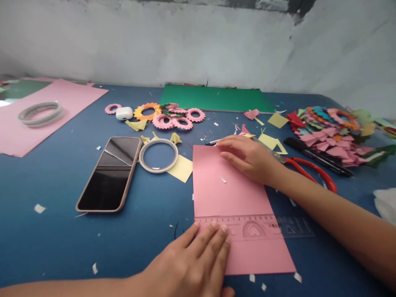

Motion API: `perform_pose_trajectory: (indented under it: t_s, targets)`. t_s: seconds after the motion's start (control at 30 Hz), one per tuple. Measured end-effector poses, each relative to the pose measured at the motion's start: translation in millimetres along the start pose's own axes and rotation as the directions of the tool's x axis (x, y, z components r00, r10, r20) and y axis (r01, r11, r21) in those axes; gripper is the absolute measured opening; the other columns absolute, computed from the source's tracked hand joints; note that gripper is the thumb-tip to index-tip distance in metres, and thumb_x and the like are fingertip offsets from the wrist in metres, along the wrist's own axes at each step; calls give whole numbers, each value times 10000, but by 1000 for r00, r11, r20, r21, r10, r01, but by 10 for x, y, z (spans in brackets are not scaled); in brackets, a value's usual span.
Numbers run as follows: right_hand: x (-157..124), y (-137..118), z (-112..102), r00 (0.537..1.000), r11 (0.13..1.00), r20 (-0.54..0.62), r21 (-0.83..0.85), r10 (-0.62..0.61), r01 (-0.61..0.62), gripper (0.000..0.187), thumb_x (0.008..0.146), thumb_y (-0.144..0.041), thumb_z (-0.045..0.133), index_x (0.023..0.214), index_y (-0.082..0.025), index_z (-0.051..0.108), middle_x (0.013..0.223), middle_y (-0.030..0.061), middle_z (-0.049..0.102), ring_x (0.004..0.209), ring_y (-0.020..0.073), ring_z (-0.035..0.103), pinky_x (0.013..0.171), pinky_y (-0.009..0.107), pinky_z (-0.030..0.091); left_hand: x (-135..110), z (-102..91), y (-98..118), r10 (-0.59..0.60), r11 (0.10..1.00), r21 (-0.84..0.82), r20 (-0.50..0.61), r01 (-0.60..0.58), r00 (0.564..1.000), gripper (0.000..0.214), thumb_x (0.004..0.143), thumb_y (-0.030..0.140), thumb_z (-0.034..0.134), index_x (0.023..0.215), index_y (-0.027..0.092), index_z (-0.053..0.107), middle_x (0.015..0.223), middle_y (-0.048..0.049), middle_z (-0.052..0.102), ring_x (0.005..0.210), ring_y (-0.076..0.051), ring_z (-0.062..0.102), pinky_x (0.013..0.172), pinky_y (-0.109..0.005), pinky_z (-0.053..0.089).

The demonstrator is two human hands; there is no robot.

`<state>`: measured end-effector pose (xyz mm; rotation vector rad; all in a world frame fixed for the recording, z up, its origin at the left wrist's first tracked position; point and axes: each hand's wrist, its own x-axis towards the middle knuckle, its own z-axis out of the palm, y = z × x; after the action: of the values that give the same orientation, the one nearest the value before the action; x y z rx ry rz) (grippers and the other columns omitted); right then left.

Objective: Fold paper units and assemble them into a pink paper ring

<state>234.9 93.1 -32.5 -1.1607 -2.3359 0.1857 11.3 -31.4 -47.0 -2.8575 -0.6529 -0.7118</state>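
Note:
A pink sheet of paper (229,194) lies on the blue table. Across its lower part rests a clear plastic ruler (253,227) with a heart and protractor cut-out, its right end sticking out past the paper. My left hand (201,258) is spread flat on the ruler's left part, fingertips near its upper edge. Over the sheet's top edge reaches my right hand (244,159), with thumb and fingers apart. Its fingertips are beside a slim pen (212,143), mostly hidden behind the hand; contact is unclear.
Left of the sheet are a phone (109,175), a tape roll (159,156) and yellow paper (182,168). Red-handled scissors (312,171), a black marker (318,156) and folded paper pieces (334,132) lie right. Behind are paper rings (148,111), an earbud case (124,113) and green card (216,98).

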Motion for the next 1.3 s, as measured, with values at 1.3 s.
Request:
perform_pose_trajectory:
  t_s: [1.3]
  targets:
    - [-62, 100, 40, 952, 810, -60, 543, 302, -223, 177, 860, -363, 475, 769, -212, 460, 670, -16, 426, 587, 124, 388, 531, 244, 324, 41, -47, 24, -33, 999, -36, 49, 35, 998, 368, 833, 297, 438, 1093, 94, 601, 1147, -58, 625, 1039, -211, 593, 886, -306, 464]
